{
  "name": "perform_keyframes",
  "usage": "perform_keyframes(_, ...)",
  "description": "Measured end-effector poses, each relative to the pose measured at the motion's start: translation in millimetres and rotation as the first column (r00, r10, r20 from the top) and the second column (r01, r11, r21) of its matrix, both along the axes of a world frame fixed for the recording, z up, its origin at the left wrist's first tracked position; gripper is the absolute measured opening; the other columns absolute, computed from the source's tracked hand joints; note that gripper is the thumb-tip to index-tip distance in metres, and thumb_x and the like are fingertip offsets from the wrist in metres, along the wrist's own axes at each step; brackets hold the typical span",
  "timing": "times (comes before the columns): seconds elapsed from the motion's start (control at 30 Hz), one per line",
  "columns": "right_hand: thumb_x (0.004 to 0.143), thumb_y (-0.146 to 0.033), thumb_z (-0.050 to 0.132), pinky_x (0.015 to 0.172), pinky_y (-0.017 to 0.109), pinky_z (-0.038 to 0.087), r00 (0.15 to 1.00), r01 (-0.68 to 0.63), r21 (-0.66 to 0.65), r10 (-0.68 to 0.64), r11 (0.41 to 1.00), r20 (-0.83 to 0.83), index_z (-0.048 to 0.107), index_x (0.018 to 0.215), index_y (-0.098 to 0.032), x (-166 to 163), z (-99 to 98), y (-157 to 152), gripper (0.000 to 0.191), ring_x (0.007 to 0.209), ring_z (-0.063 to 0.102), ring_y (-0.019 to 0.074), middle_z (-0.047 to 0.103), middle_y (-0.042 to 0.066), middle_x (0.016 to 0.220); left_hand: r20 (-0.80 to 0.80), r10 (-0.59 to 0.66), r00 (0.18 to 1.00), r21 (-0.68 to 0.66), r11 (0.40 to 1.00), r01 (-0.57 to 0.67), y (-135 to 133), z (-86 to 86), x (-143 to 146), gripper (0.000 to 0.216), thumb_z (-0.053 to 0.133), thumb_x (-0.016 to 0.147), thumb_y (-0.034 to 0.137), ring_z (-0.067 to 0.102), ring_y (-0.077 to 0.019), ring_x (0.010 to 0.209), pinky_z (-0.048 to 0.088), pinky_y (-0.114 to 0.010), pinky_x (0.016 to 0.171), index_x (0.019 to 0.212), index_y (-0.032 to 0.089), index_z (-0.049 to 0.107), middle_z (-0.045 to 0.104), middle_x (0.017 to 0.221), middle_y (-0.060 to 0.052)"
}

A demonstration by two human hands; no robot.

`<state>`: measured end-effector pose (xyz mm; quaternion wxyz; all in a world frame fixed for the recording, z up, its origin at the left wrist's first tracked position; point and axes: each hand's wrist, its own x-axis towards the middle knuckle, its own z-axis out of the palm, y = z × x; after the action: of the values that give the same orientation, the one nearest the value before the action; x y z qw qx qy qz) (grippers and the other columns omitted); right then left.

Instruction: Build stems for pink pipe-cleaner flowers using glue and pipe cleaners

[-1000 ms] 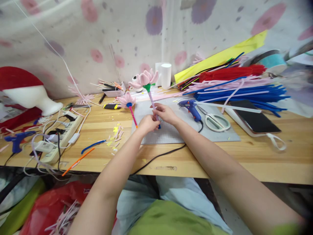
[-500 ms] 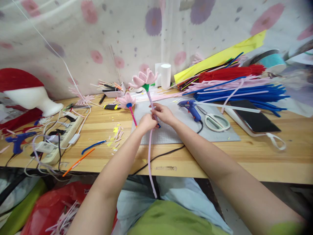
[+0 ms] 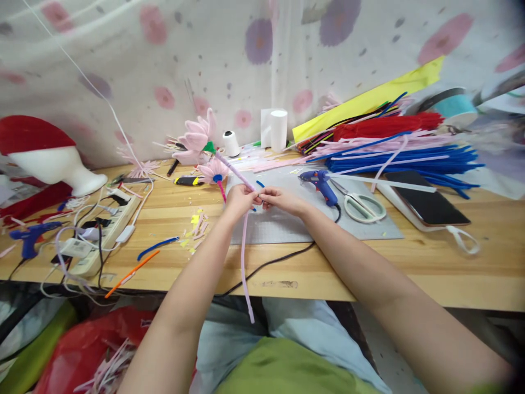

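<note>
A pink pipe-cleaner flower with a green base leans to the left, its stem wrapped in pale purple. My left hand is closed round the lower stem. Fingertips of my right hand pinch together at the same spot, meeting the left fingers. Short blue ends show above and below the fingertips; what they join is hidden. From under the left hand a loose pale purple pipe cleaner hangs past the table edge. Behind the left hand lies a smaller pink flower with a magenta stem.
On the grey mat lie a blue glue gun and scissors. Bundled pipe cleaners and a phone are at right. A power strip and another glue gun sit at left. A black cord crosses the front.
The large flower has tipped from nearly upright to the left, uncovering a white thread spool. The hanging pipe cleaner's end has swung left. Both hands have shifted slightly and stay closed.
</note>
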<state>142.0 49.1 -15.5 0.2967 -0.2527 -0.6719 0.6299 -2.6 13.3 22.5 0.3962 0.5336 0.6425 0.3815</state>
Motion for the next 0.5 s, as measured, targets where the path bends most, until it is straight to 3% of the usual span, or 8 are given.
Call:
perform_keyframes(0.13, 0.072, -0.041, 0.058, 0.054, 0.018, 0.04, 0.999, 0.049, 0.073, -0.047, 0.996, -0.027, 0.057, 0.085, -0.015, -4.3, -5.7, 1.5, 0.029, 0.058, 0.048, 0.0057, 0.056, -0.001, 0.072, 0.065, -0.037, 0.997, 0.009, 0.999, 0.036, -3.7, -3.3, -0.9, 0.022, 0.061, 0.069, 0.031, 0.062, -0.0132, 0.058, 0.046, -0.019, 0.048, 0.074, 0.01, 0.057, 0.064, 0.062, -0.006)
perform_keyframes(0.33, 0.066, -0.041, 0.061, 0.051, 0.02, 0.038, 0.987, 0.158, 0.048, -0.157, 0.986, -0.028, 0.054, 0.07, -0.014, -6.0, -3.7, -2.4, 0.028, 0.051, 0.046, 0.0063, 0.054, -0.003, 0.059, 0.166, -0.106, 0.98, -0.058, 0.991, 0.117, -14.8, 3.3, -3.9, 0.021, 0.055, 0.074, 0.033, 0.063, -0.0132, 0.067, 0.048, -0.02, 0.051, 0.078, 0.012, 0.056, 0.065, 0.07, -0.006)
perform_keyframes(0.5, 0.063, -0.041, 0.062, 0.049, 0.021, 0.037, 0.979, 0.201, 0.038, -0.199, 0.979, -0.049, 0.052, 0.066, -0.015, -9.6, -4.3, -4.6, 0.028, 0.049, 0.045, 0.0066, 0.051, -0.004, 0.053, 0.206, -0.049, 0.977, -0.115, 0.991, 0.074, -19.4, 9.1, -3.7, 0.017, 0.051, 0.075, 0.028, 0.063, -0.0139, 0.069, 0.05, -0.023, 0.054, 0.078, 0.012, 0.056, 0.065, 0.072, -0.006)
